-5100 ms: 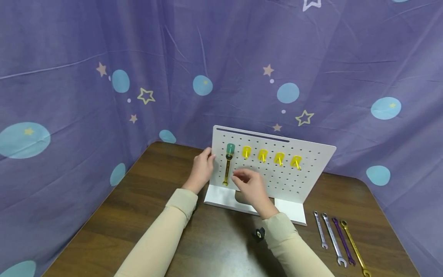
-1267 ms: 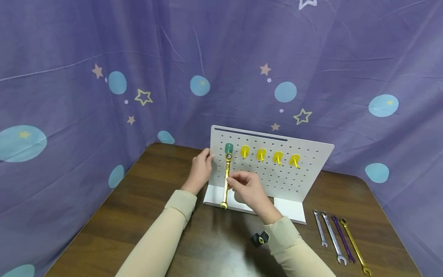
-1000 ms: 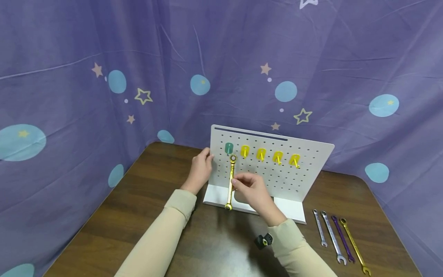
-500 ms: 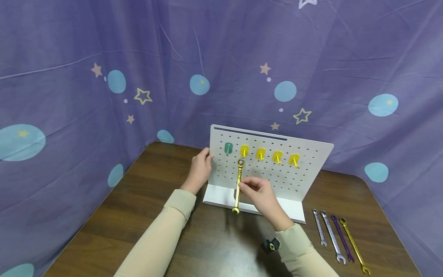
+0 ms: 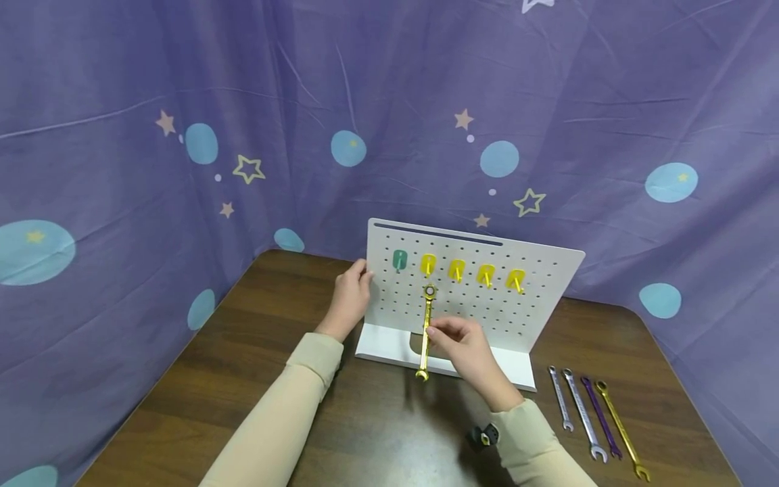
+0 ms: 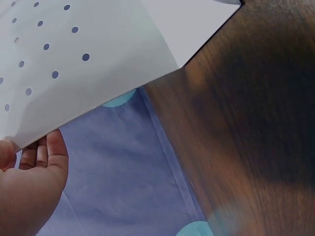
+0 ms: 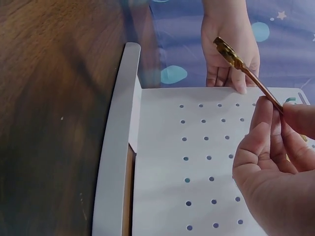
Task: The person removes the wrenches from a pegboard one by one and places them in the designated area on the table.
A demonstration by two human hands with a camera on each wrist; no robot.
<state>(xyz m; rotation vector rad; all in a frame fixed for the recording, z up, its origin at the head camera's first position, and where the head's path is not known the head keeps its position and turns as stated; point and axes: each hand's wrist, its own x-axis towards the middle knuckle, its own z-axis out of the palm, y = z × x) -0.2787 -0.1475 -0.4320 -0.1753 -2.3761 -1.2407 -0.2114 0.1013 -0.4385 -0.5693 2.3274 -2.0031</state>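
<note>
A gold combination wrench (image 5: 425,345) is pinched between the thumb and fingers of my right hand (image 5: 468,348). It hangs nearly upright in front of the white pegboard (image 5: 548,270), ring end up, just below the first yellow hook (image 5: 428,264). In the right wrist view the wrench's (image 7: 256,81) open end points away from the fingertips. My left hand (image 5: 349,297) grips the board's left edge; the left wrist view shows that hand (image 6: 32,191) with fingers and thumb around the edge. The green hook (image 5: 399,260) at the far left bears nothing.
More yellow hooks (image 5: 485,275) sit in a row to the right on the board. On the wooden table (image 5: 280,304) at right lie two silver wrenches, a purple wrench (image 5: 599,416) and another gold wrench (image 5: 622,429). A purple patterned curtain (image 5: 414,182) hangs behind.
The gold wrench hung on the green hook earlier. My right hand has taken hold of it, drawn it off and moved it right and slightly lower. The left hand stays on the board.
</note>
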